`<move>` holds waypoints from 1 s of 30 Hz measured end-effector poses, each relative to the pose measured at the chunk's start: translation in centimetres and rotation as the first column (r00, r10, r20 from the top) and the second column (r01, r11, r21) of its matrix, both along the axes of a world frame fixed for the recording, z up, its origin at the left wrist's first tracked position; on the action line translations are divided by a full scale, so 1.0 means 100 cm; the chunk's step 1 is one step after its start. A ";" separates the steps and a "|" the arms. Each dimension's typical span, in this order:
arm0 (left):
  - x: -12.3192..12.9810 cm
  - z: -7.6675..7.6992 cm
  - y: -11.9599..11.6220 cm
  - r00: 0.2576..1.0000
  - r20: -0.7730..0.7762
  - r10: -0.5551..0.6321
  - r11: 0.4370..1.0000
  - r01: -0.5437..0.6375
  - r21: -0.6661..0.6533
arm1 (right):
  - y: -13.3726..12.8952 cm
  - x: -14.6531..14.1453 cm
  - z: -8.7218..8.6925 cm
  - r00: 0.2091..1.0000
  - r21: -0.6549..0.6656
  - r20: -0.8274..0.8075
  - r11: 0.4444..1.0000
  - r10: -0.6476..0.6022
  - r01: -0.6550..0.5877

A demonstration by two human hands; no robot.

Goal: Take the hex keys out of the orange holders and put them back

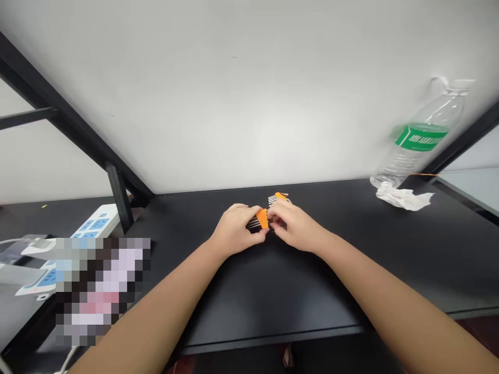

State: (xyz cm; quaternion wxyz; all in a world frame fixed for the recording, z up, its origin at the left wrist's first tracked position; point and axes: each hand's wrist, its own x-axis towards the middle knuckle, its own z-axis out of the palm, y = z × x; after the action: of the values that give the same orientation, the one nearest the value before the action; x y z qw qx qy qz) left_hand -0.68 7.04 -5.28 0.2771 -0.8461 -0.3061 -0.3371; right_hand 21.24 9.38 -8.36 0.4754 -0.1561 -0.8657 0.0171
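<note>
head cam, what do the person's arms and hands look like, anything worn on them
The left hand and right hand are bare, without gloves. The left forearm and right forearm are bare too: no sleeves, watch, bracelet, cables or markings show.

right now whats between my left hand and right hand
In the head view, an orange comb with fine metal teeth lies between your left hand and right hand, held in the fingers of both.
</note>
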 end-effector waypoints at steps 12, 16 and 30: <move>-0.002 0.005 -0.004 0.998 -0.044 -0.044 0.977 0.033 -0.213 | 0.009 0.007 0.000 0.998 -0.198 -0.025 0.979 0.050 -0.054; -0.002 0.004 -0.004 0.998 -0.053 -0.017 0.974 0.005 -0.226 | 0.009 0.006 0.001 0.999 -0.207 -0.016 0.977 0.048 -0.050; -0.004 0.006 0.001 0.999 0.007 0.045 0.964 -0.042 -0.263 | 0.020 0.039 0.013 0.869 -0.153 0.412 0.920 -0.273 0.361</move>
State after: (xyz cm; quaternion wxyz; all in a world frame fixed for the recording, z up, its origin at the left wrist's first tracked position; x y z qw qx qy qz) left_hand -1.09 7.17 -4.70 0.1677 -0.8662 -0.3684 -0.2930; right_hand 25.19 11.36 -7.06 0.2725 -0.3500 -0.8962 0.0054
